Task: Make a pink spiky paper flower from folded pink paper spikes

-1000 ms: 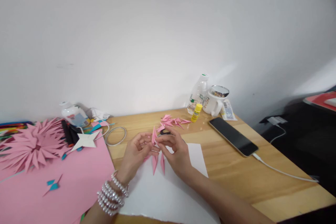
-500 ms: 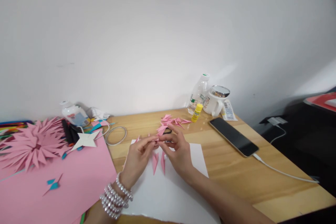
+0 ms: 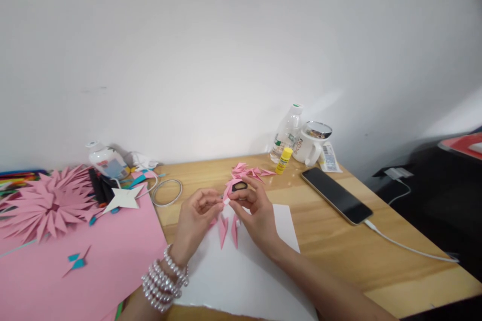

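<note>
Now both hands, left (image 3: 198, 215) and right (image 3: 254, 210), have lifted slightly; each grip pinches the pink paper piece (image 3: 228, 191).

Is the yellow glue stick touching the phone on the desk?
Apart. The head view shows bare wood of the desk between the glue stick, upright by the white mug, and the phone.

Bare forearms, no sleeves; stacked pearl-bead bracelets (image 3: 162, 281) on left wrist.
</note>
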Demonstrator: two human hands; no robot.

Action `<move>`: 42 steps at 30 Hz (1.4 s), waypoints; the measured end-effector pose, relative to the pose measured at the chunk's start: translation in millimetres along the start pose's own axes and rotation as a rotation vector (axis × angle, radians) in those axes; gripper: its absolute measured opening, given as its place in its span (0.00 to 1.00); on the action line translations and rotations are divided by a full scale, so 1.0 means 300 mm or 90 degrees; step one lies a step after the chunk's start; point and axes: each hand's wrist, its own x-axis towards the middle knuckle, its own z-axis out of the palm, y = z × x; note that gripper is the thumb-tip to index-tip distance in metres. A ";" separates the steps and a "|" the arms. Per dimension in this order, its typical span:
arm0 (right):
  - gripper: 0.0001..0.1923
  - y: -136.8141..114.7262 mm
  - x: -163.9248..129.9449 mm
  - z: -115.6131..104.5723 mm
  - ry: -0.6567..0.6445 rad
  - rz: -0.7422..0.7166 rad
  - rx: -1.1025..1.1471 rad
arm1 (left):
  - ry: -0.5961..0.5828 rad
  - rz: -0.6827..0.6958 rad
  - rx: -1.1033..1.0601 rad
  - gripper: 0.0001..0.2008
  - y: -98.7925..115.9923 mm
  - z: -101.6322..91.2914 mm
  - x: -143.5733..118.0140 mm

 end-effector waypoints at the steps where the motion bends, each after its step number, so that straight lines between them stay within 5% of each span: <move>1: 0.26 0.000 -0.001 0.000 0.001 -0.001 -0.003 | -0.006 -0.015 -0.012 0.15 -0.002 -0.004 0.001; 13: 0.27 0.021 -0.019 -0.004 0.000 -0.134 -0.159 | -0.013 -0.106 -0.085 0.13 0.001 0.001 0.000; 22: 0.28 0.034 -0.011 -0.007 -0.044 -0.195 -0.219 | -0.002 0.071 0.105 0.07 -0.028 0.002 0.007; 30: 0.27 0.031 -0.005 -0.006 -0.042 -0.254 -0.267 | -0.024 0.046 0.081 0.07 -0.024 0.004 0.000; 42: 0.22 0.026 -0.013 -0.008 -0.060 -0.145 -0.226 | -0.022 0.096 0.123 0.07 -0.050 0.010 0.003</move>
